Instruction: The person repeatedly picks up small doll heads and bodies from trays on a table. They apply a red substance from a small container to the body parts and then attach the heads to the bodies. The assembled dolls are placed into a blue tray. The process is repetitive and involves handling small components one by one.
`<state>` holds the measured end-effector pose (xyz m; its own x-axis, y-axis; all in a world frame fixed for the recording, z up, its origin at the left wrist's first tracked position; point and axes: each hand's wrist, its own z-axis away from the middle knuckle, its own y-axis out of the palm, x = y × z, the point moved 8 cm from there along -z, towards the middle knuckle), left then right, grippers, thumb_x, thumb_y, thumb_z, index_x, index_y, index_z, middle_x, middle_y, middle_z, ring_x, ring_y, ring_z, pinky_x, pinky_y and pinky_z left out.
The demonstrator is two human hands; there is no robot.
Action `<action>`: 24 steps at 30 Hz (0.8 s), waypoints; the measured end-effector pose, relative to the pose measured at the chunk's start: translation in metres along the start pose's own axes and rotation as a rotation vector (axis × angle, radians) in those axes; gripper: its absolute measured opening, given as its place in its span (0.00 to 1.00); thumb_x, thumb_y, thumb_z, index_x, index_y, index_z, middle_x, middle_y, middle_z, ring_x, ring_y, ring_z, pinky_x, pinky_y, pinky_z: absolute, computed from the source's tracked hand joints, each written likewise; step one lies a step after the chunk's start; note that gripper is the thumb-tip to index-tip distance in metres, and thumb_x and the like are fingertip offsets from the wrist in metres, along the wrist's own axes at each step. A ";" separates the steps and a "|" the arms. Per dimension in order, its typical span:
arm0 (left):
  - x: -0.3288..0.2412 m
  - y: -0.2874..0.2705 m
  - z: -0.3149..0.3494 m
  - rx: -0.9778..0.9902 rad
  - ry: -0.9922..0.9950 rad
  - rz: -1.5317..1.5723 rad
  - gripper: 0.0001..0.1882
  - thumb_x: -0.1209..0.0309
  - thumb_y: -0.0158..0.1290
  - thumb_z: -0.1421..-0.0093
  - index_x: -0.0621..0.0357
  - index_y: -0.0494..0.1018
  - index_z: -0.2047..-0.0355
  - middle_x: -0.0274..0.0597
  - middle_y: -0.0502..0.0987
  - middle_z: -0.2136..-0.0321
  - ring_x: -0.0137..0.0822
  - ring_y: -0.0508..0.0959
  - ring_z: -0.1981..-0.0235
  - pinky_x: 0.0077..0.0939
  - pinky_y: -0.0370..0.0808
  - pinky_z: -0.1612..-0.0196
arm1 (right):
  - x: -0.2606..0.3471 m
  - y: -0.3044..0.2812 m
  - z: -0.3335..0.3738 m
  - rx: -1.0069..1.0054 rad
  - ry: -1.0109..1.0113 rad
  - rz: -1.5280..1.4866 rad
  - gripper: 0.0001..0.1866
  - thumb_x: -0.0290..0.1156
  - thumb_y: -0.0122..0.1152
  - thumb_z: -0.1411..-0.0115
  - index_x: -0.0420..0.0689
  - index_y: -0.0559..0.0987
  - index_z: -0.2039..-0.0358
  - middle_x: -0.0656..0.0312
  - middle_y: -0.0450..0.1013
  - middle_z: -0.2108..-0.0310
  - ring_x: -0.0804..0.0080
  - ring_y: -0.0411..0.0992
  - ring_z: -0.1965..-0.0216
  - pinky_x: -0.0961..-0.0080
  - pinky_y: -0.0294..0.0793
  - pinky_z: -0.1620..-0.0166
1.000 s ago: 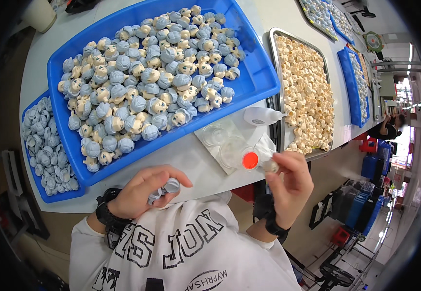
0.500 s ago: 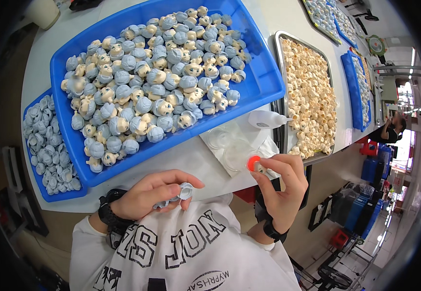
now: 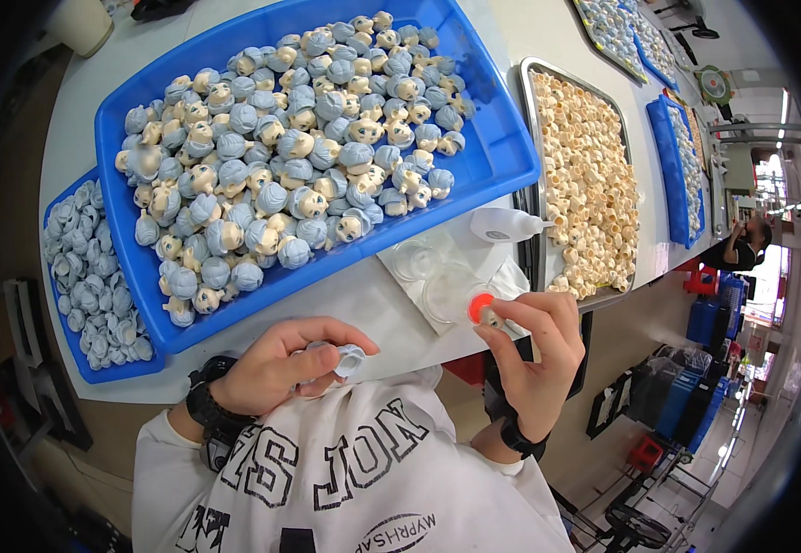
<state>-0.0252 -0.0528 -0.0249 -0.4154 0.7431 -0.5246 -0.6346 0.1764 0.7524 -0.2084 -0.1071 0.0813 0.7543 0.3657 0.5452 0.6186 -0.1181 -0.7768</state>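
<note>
My left hand (image 3: 285,367) is closed around a pale blue-grey doll hair piece (image 3: 352,360), its hollow side showing at the fingertips. My right hand (image 3: 541,355) pinches a small doll head (image 3: 490,318) between thumb and forefinger. Right at those fingertips is a bright red round piece (image 3: 480,306); whether it is held or only touched I cannot tell. Behind it, clear shallow dishes (image 3: 447,293) lie on a whitish sheet. A white squeeze bottle (image 3: 504,225) lies on its side beyond them, nozzle toward the metal tray.
A large blue bin (image 3: 502,157) of doll heads with blue-grey hair fills the far left. Partly under it, a smaller blue tray (image 3: 124,372) holds loose hair pieces. A metal tray (image 3: 531,88) of cream-coloured parts stands right. Farther right are more trays and a person (image 3: 743,249).
My left hand has drawn slightly left and its fingers have shifted. The hair piece at its fingertips has turned a little. My right hand stays nearly still, with the doll head by the red piece.
</note>
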 end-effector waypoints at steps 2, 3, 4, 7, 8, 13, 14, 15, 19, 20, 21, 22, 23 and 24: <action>0.001 0.000 0.000 -0.008 -0.009 0.039 0.16 0.67 0.46 0.39 0.64 0.68 0.55 0.27 0.64 0.79 0.17 0.59 0.81 0.11 0.57 0.78 | -0.001 -0.001 0.000 0.000 0.013 0.001 0.15 0.21 0.68 0.64 0.42 0.78 0.72 0.61 0.69 0.75 0.66 0.64 0.73 0.75 0.62 0.71; 0.001 0.001 0.000 0.011 -0.022 0.027 0.16 0.67 0.46 0.39 0.64 0.68 0.55 0.27 0.65 0.79 0.17 0.59 0.81 0.11 0.57 0.78 | -0.002 -0.001 0.000 -0.013 0.015 -0.001 0.15 0.21 0.68 0.64 0.42 0.78 0.72 0.61 0.69 0.75 0.66 0.64 0.73 0.75 0.62 0.71; 0.002 0.003 0.001 0.030 -0.035 0.015 0.16 0.67 0.46 0.39 0.64 0.68 0.55 0.28 0.65 0.78 0.17 0.59 0.81 0.11 0.57 0.78 | -0.003 0.000 0.000 -0.025 0.016 -0.003 0.15 0.21 0.68 0.64 0.42 0.78 0.72 0.61 0.69 0.75 0.66 0.64 0.73 0.75 0.62 0.71; 0.000 0.006 0.002 0.047 -0.038 -0.008 0.15 0.69 0.46 0.40 0.64 0.67 0.54 0.29 0.66 0.75 0.17 0.59 0.81 0.10 0.57 0.78 | -0.003 0.003 0.001 -0.045 0.041 -0.026 0.15 0.21 0.68 0.65 0.41 0.78 0.72 0.60 0.69 0.75 0.68 0.66 0.73 0.77 0.64 0.71; 0.000 0.007 0.001 0.047 -0.032 -0.013 0.15 0.69 0.45 0.40 0.64 0.67 0.54 0.30 0.66 0.74 0.17 0.59 0.81 0.10 0.57 0.78 | -0.003 0.004 0.001 -0.047 0.052 -0.036 0.15 0.21 0.68 0.66 0.40 0.78 0.72 0.60 0.69 0.75 0.68 0.67 0.73 0.77 0.64 0.71; -0.002 0.006 0.002 0.063 -0.030 0.037 0.16 0.70 0.45 0.40 0.64 0.65 0.54 0.32 0.67 0.71 0.17 0.60 0.81 0.10 0.57 0.79 | -0.004 -0.001 0.005 -0.022 0.040 -0.032 0.16 0.19 0.68 0.65 0.41 0.78 0.71 0.60 0.69 0.74 0.68 0.66 0.73 0.77 0.64 0.71; -0.002 0.007 0.002 0.072 -0.027 0.045 0.16 0.69 0.45 0.40 0.63 0.65 0.53 0.32 0.67 0.71 0.17 0.60 0.81 0.10 0.57 0.79 | -0.006 -0.001 0.007 -0.026 0.046 -0.041 0.16 0.19 0.67 0.65 0.41 0.78 0.71 0.60 0.69 0.74 0.67 0.65 0.74 0.76 0.63 0.72; -0.003 0.006 0.002 0.066 -0.010 0.055 0.16 0.68 0.46 0.40 0.64 0.65 0.54 0.32 0.68 0.72 0.17 0.60 0.81 0.10 0.57 0.79 | -0.007 -0.003 0.008 -0.059 0.052 -0.071 0.17 0.19 0.68 0.65 0.41 0.77 0.70 0.60 0.69 0.74 0.67 0.65 0.74 0.76 0.63 0.72; -0.005 0.005 0.003 0.036 0.050 0.065 0.18 0.65 0.49 0.40 0.63 0.64 0.54 0.32 0.68 0.72 0.16 0.60 0.82 0.10 0.57 0.80 | -0.005 -0.011 0.015 -0.196 0.039 -0.236 0.18 0.19 0.69 0.66 0.40 0.77 0.69 0.59 0.69 0.74 0.69 0.66 0.74 0.77 0.64 0.72; -0.005 0.004 0.003 0.029 0.059 0.056 0.19 0.64 0.49 0.41 0.63 0.64 0.53 0.32 0.69 0.72 0.16 0.60 0.82 0.10 0.57 0.80 | -0.004 -0.013 0.018 -0.237 0.029 -0.288 0.19 0.20 0.69 0.66 0.39 0.77 0.69 0.59 0.70 0.74 0.69 0.66 0.75 0.78 0.64 0.72; -0.006 0.005 0.003 0.034 0.057 0.039 0.19 0.64 0.50 0.41 0.63 0.65 0.53 0.33 0.69 0.71 0.17 0.61 0.80 0.10 0.58 0.78 | 0.001 -0.009 0.019 -0.218 -0.017 -0.369 0.19 0.21 0.70 0.66 0.39 0.77 0.69 0.59 0.70 0.73 0.70 0.66 0.74 0.78 0.64 0.72; -0.008 0.007 0.004 0.039 0.056 0.023 0.19 0.64 0.51 0.41 0.63 0.65 0.53 0.33 0.69 0.70 0.17 0.63 0.79 0.10 0.60 0.76 | 0.008 -0.006 0.019 -0.198 -0.063 -0.451 0.19 0.22 0.71 0.66 0.39 0.76 0.69 0.59 0.70 0.73 0.70 0.66 0.74 0.78 0.64 0.72; -0.010 0.009 0.004 0.043 0.056 0.003 0.20 0.64 0.51 0.42 0.63 0.66 0.54 0.34 0.70 0.70 0.18 0.64 0.77 0.11 0.61 0.74 | 0.016 -0.001 0.019 -0.182 -0.112 -0.533 0.19 0.23 0.71 0.66 0.39 0.76 0.69 0.59 0.70 0.73 0.70 0.66 0.74 0.78 0.64 0.72; -0.011 0.008 0.004 0.019 0.071 -0.040 0.19 0.64 0.52 0.42 0.63 0.67 0.54 0.34 0.70 0.69 0.19 0.65 0.74 0.12 0.62 0.71 | 0.025 0.005 0.018 -0.146 -0.168 -0.579 0.20 0.26 0.73 0.66 0.39 0.77 0.68 0.60 0.71 0.73 0.69 0.67 0.74 0.78 0.64 0.72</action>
<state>-0.0232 -0.0566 -0.0118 -0.4354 0.6873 -0.5813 -0.6399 0.2179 0.7369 -0.1905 -0.0823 0.0852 0.2498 0.5470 0.7990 0.9497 0.0226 -0.3123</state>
